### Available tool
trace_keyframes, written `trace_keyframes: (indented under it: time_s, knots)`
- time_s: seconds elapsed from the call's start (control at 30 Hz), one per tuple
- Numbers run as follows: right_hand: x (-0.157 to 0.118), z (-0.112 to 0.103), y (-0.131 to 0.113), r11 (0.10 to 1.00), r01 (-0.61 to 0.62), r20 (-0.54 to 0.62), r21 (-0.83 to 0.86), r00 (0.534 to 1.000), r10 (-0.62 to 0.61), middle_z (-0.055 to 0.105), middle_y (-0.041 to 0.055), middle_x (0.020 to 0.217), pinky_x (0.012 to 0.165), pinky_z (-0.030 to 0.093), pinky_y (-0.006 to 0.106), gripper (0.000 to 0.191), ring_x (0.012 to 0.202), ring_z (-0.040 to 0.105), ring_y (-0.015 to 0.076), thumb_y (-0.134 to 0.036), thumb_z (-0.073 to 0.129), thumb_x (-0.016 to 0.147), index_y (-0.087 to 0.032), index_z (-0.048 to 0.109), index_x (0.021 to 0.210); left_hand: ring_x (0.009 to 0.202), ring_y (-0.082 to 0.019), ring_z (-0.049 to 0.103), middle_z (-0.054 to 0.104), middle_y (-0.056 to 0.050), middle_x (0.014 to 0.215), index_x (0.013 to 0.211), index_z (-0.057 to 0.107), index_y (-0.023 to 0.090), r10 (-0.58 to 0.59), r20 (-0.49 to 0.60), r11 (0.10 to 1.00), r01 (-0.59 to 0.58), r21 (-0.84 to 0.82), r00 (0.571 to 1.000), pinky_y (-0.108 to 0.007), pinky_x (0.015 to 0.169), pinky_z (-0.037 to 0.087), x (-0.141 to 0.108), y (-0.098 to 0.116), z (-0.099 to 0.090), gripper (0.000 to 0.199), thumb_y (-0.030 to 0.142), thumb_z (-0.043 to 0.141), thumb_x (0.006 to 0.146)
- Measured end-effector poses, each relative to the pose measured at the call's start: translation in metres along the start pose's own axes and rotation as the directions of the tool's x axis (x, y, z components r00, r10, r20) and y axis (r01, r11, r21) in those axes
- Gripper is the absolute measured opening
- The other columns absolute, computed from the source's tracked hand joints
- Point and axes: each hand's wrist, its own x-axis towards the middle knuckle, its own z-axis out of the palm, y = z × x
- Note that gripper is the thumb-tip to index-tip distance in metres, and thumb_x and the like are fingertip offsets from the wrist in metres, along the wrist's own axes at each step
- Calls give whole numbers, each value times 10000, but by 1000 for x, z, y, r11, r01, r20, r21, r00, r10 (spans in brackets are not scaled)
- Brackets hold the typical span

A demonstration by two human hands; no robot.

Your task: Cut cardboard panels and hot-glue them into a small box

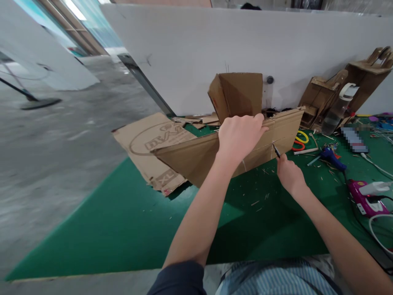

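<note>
Gripping pale-lined brown cardboard [259, 147], your left hand [239, 133] sits at ten o'clock from your right hand [290, 175], which clutches a dark tool [276, 150].

Your light is soft and moderate, brightest in the glaring strip [75, 9] at top left, with a faint sheen and dark shadows on your green surface [107, 233]; your cardboard panel [260, 149] looks fairly sharp, the floor [61, 151] smears leftward, and the phone [354, 140] is pixelated
</note>
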Motion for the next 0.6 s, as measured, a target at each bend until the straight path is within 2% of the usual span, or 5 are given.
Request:
trace_keyframes:
  time_s: [0.13, 0.33, 0.5, 0.6]
  knots:
    - [1, -8, -3, 1000, 11, 15, -6, 1000, -11, 723, 135, 884, 654, 537, 324, 251, 816, 738, 267, -305, 263, 1019, -165, 465, 1065, 818, -297, 691, 715, -107, 830, 1050, 642, 186, 9, 8, 1000, -9, -17, 1000, -356, 703, 432, 2, -2, 2, 367, 459, 411, 968]
    - [3, -20, -7, 998, 8, -24, -54, 1000, -10, 726, 151, 869, 674, 542, 334, 291, 804, 739, 269, -299, 239, 1018, -156, 491, 1046, 812, -297, 685, 707, -103, 808, 1031, 644, 184, 0, 8, 1000, 0, -24, 1000, -362, 710, 423, 4, -5, 4, 370, 465, 413, 966]
    - [2, -16, -5, 997, 14, 30, -82, 999, -12, 726, 146, 859, 672, 556, 355, 187, 833, 738, 293, -278, 351, 994, -156, 472, 1068, 852, -310, 680, 709, -116, 848, 1057, 642, 181, -20, 24, 999, 21, -46, 1000, -367, 722, 419, 3, -4, 4, 386, 475, 408, 967]
    - [2, -11, -4, 994, 20, 11, -107, 1000, -19, 727, 147, 853, 664, 557, 341, 163, 829, 739, 288, -269, 389, 985, -155, 465, 1073, 882, -315, 675, 708, -121, 862, 1078, 643, 182, -33, 32, 998, 35, -54, 999, -372, 738, 420, 3, -3, 4, 389, 474, 412, 966]
